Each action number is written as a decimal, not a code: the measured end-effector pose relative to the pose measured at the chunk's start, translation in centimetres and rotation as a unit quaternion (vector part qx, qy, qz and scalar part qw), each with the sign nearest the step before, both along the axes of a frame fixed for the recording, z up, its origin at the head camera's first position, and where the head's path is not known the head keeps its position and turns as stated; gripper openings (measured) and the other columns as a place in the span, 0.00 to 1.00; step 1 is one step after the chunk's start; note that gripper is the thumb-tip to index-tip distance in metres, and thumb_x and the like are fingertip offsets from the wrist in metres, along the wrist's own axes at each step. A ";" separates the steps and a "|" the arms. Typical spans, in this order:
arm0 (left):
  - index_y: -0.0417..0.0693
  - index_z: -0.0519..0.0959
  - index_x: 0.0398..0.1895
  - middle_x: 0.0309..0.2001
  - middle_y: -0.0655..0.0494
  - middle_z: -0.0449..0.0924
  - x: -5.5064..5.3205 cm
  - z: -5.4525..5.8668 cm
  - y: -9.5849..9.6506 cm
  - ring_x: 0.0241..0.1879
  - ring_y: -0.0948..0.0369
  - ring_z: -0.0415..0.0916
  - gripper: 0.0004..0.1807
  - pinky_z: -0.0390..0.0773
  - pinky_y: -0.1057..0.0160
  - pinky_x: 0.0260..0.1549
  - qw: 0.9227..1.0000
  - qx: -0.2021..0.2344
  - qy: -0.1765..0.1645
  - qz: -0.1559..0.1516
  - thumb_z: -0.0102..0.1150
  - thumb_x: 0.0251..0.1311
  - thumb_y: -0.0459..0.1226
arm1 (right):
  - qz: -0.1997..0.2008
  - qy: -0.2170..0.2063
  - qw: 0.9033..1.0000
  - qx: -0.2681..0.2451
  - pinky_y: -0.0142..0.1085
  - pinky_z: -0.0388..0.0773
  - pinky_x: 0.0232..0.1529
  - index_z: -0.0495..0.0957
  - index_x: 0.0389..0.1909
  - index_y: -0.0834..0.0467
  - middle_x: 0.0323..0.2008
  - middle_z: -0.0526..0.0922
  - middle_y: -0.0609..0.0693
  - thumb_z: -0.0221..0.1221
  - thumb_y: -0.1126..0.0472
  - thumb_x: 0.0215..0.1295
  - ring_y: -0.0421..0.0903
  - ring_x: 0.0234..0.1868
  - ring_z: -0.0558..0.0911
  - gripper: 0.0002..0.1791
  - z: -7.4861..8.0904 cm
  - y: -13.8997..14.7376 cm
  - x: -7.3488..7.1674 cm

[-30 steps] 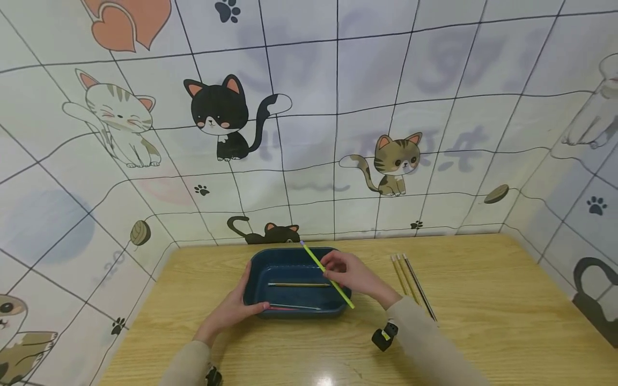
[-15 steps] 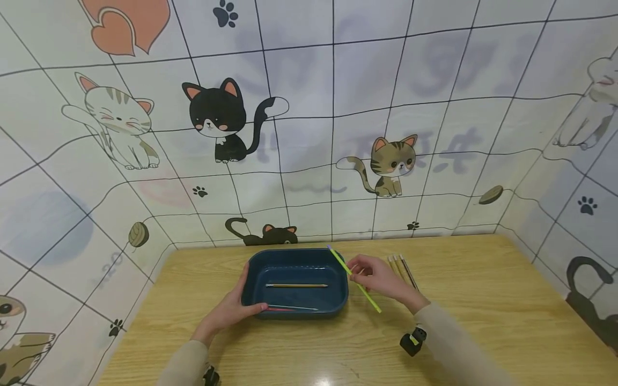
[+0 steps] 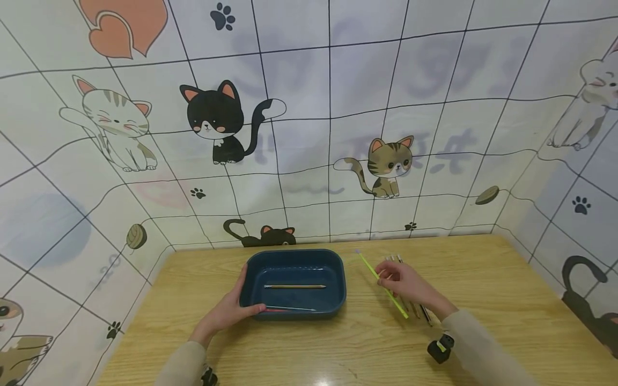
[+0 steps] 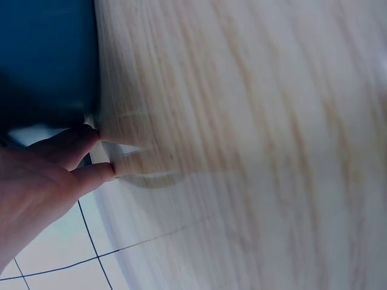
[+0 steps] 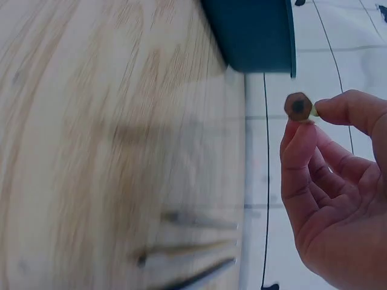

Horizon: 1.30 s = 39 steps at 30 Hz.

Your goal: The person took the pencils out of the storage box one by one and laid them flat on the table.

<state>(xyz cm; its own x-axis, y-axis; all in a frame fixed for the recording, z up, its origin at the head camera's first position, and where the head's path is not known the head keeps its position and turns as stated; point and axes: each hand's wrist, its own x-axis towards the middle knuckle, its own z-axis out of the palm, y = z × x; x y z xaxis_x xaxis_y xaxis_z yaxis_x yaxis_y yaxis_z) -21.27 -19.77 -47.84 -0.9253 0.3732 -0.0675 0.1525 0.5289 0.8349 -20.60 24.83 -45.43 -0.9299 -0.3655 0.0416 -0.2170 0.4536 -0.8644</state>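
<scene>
My left hand (image 3: 229,310) grips the left end of a dark blue rectangular dish (image 3: 318,315), thumb over its front rim and fingers along the outside wall. Inside the dish lie a brownish pencil (image 3: 294,286) and, along the front wall, a pinkish-red pencil (image 3: 277,310). To the right of the dish, my right hand (image 3: 405,282) pinches a yellow-green pencil (image 3: 398,304) between thumb and fingers, above the table. The right wrist view shows this pencil's hexagonal end (image 5: 297,107), with a dark core, toward the camera.
Beneath the right hand, a dark pencil (image 5: 208,275) and a yellowish pencil (image 5: 181,249) lie among others on the wooden table (image 3: 309,348), partly hidden in the head view. A cat-patterned cloth wall (image 3: 309,150) rises behind and at both sides.
My right hand has carried the yellow-green pencil rightward, from over the dish's right side to above the pencils on the table. The left hand stays at the dish.
</scene>
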 end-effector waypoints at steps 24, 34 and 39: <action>0.48 0.30 0.77 0.76 0.39 0.30 -0.2 -0.2 -0.2 0.72 0.40 0.36 0.62 0.44 0.38 0.65 1.000 -0.006 -0.009 0.001 0.70 0.55 0.46 | -0.126 -0.016 0.991 0.044 0.37 0.77 0.26 0.71 0.50 0.73 0.39 0.77 0.59 0.56 0.68 0.67 0.50 0.35 0.79 0.14 -2.1 6.1 0.7; 0.47 0.30 0.77 0.76 0.39 0.30 -0.4 -0.2 -0.2 0.72 0.40 0.37 0.62 0.45 0.38 0.65 1.000 -0.007 -0.004 -0.001 0.69 0.55 0.46 | -0.150 0.000 0.984 0.094 0.38 0.77 0.31 0.72 0.48 0.73 0.38 0.79 0.59 0.56 0.67 0.67 0.54 0.40 0.79 0.14 -2.8 7.1 0.5; 0.48 0.29 0.77 0.76 0.39 0.30 -0.4 -0.3 -0.2 0.72 0.40 0.36 0.62 0.45 0.38 0.65 1.000 -0.004 -0.005 -0.003 0.69 0.56 0.46 | -0.161 0.013 0.980 0.118 0.36 0.74 0.30 0.74 0.46 0.72 0.35 0.79 0.56 0.58 0.66 0.65 0.49 0.37 0.77 0.14 -3.2 7.5 0.3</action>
